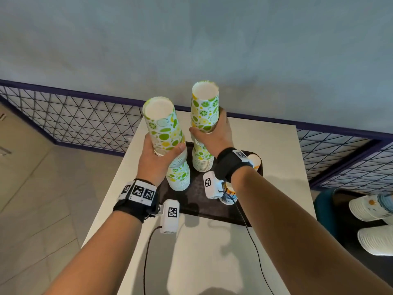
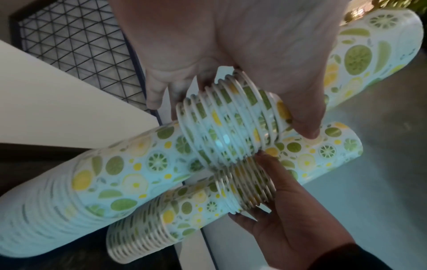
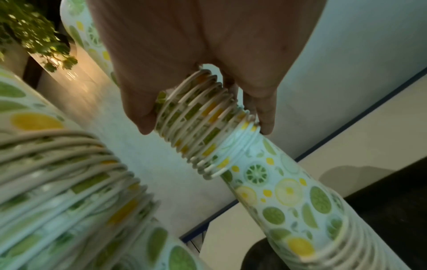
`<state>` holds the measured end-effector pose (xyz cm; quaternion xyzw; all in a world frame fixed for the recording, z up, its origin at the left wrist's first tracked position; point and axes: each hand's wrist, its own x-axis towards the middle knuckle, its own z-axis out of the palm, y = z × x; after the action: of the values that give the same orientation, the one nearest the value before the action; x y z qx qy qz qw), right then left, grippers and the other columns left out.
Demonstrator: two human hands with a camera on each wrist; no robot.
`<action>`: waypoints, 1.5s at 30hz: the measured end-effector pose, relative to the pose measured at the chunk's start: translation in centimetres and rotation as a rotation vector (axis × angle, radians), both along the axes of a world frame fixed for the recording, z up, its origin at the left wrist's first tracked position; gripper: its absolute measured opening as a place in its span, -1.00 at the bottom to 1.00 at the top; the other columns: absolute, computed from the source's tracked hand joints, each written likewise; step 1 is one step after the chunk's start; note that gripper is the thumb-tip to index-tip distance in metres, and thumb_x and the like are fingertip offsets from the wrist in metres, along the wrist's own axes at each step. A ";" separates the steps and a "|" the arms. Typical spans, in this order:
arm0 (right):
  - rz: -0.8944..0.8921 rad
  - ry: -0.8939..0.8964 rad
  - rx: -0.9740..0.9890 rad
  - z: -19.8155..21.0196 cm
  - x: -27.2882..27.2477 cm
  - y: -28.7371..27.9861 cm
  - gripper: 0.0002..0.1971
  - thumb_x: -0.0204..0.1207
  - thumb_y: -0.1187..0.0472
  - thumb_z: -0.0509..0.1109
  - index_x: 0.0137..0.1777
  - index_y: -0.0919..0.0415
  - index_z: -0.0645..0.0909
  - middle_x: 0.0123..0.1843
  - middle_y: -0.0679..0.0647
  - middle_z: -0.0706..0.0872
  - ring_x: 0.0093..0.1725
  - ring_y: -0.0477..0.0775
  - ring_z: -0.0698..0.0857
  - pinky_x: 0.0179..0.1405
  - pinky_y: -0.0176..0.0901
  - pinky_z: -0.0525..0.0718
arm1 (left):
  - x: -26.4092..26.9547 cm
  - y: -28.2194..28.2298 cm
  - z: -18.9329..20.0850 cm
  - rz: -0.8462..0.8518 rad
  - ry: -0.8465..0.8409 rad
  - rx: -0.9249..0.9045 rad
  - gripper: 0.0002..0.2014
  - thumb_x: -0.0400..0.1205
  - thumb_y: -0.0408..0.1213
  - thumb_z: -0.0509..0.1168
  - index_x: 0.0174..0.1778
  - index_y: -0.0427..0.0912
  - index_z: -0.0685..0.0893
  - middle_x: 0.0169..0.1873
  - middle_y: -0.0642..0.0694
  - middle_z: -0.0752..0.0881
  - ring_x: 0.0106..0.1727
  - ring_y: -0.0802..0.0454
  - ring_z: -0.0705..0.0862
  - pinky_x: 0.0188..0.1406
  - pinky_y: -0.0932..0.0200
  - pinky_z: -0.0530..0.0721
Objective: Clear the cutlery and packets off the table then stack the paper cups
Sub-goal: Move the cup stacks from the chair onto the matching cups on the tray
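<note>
White table (image 1: 265, 145), one, centre frame, bearing one dark tray (image 1: 197, 201). On the tray: two tall stacks of inverted citrus-print paper cups, long axes upright, bases up, and two single cups at its right side, one orange-trimmed (image 1: 255, 160), one palm-print (image 1: 228, 195). Left hand (image 1: 155, 158) curls around the upper section of the left stack (image 1: 162, 126); right hand (image 1: 217, 133) curls around the upper section of the right stack (image 1: 205, 107). Two further white cup stacks (image 1: 371, 207) lie sideways, lower right.
</note>
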<state>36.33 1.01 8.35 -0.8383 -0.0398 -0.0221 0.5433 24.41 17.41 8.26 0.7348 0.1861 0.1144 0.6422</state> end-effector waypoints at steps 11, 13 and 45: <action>0.034 0.204 -0.248 -5.2 0.3 -0.3 -0.07 0.25 -0.20 0.68 0.55 -0.04 0.29 0.36 0.10 0.63 0.39 0.23 0.61 0.36 0.24 0.68 | 0.6 -0.3 -5.4 -0.118 0.280 0.103 -0.13 0.39 0.05 0.76 0.58 0.04 0.52 0.39 0.04 0.78 0.40 -0.05 0.75 0.48 -0.11 0.68; 0.030 0.236 -0.238 -5.4 0.5 -0.2 -0.07 0.24 -0.24 0.67 0.55 -0.06 0.30 0.38 0.05 0.66 0.41 0.22 0.63 0.37 0.25 0.68 | 0.5 -0.3 -5.6 -0.120 0.295 0.117 -0.06 0.34 0.18 0.73 0.61 0.05 0.49 0.42 0.03 0.76 0.43 -0.06 0.74 0.49 -0.10 0.67; -0.599 0.383 -0.182 -10.4 -26.4 -46.0 -0.83 0.53 0.21 0.54 0.07 0.11 0.65 -0.05 0.14 0.75 0.00 0.21 0.72 -0.01 -0.05 0.59 | -9.5 -34.6 -2.4 -0.750 0.034 0.397 -0.50 0.60 -0.11 0.58 0.42 0.24 0.59 0.17 0.00 0.63 0.07 0.11 0.73 0.01 0.27 0.69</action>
<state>9.91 -44.98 -2.08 -0.8466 0.3080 -0.0190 0.4336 14.90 -17.19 5.89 0.8627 -0.1090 -0.1058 0.4823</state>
